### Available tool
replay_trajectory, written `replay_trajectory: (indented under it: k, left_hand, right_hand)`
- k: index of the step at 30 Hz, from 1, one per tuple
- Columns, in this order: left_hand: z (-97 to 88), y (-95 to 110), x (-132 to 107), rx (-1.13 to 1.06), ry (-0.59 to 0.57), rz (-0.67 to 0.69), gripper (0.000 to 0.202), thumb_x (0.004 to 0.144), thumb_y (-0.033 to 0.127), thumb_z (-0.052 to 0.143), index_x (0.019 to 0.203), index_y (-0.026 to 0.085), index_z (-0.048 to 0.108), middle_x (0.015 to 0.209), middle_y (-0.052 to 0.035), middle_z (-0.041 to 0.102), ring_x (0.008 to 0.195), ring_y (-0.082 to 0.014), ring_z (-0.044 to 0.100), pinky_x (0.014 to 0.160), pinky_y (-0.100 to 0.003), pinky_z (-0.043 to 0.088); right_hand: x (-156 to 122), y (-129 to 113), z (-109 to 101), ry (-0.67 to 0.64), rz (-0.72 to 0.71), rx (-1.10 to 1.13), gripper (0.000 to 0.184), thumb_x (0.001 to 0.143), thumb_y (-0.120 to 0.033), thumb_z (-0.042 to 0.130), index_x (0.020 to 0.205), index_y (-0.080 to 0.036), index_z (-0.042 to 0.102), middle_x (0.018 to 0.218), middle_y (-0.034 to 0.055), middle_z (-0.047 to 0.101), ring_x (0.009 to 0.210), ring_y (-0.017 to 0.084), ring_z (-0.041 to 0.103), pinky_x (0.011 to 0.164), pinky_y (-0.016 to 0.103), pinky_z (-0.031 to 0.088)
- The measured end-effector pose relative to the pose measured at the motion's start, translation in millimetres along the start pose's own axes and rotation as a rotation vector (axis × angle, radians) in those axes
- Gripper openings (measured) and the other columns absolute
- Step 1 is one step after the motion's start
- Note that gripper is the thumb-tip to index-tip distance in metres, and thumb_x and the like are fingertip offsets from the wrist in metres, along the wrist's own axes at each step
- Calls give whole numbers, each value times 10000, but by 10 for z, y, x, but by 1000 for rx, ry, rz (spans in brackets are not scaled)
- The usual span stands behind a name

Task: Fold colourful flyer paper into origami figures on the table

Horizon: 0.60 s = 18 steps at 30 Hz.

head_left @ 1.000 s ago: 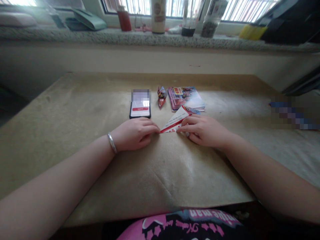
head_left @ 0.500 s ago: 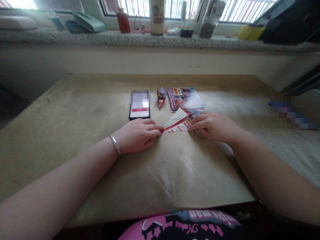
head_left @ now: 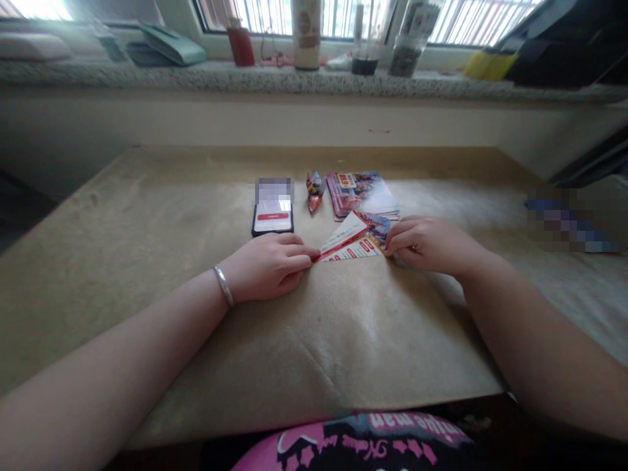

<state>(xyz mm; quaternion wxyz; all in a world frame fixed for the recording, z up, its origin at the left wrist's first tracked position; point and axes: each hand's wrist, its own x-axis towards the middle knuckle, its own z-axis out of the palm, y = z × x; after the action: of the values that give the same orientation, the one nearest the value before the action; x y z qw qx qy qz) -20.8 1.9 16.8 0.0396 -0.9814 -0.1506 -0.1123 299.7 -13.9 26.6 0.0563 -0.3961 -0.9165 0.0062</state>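
A printed paper flyer (head_left: 350, 242), folded into a kite-like shape with a narrow point at the left, lies flat on the table before me. My left hand (head_left: 272, 265) has its fingertips closed on that narrow point. At the wide end, my right hand (head_left: 422, 243) pinches the lower right corner. White inner flaps with red print show, and a coloured outer side shows at the upper right. Just behind the flyer lie a stack of colourful flyers (head_left: 366, 195) and a small folded paper figure (head_left: 314, 193). A phone (head_left: 273, 208) with a lit screen lies beyond my left hand.
The table (head_left: 147, 275) has a tan cover. Along the windowsill (head_left: 196, 80) stand a red bottle (head_left: 240, 43), a pale bottle (head_left: 307, 39), a jar of dark grains (head_left: 412, 46) and a yellow object (head_left: 490, 64). A blurred item (head_left: 572, 222) lies at the far right.
My right hand has slid right along the lower edge of the flyer to its corner, so more of the printed flap shows. My left hand stays on the narrow point.
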Motion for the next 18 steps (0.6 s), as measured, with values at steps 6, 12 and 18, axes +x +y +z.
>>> replay_trajectory:
  k: [6,12,18]
  left_hand:
    - [-7,-12,-16,-54,11,-20,249,865,159,451,1026,170,640,1155,-51,657,1006,-188,594,832,-315,525]
    - [-5,-28,-11,-98,30,8,219,862,164,455,976,180,642,1115,-50,674,989,-184,606,821,-310,523]
    - [0,-20,-12,-187,61,40,235,859,137,441,968,181,644,1068,-41,693,985,-176,606,839,-301,517]
  right_hand:
    - [13,-46,0,18,128,-102,263,793,-170,441,728,-222,691,847,22,712,802,174,630,648,268,411]
    - [65,-131,120,201,423,-108,186,783,-220,477,749,-225,660,748,33,692,638,183,592,512,275,344]
    - [161,-218,197,224,394,122,289,827,-272,512,1072,-217,657,882,59,694,686,173,594,624,289,442]
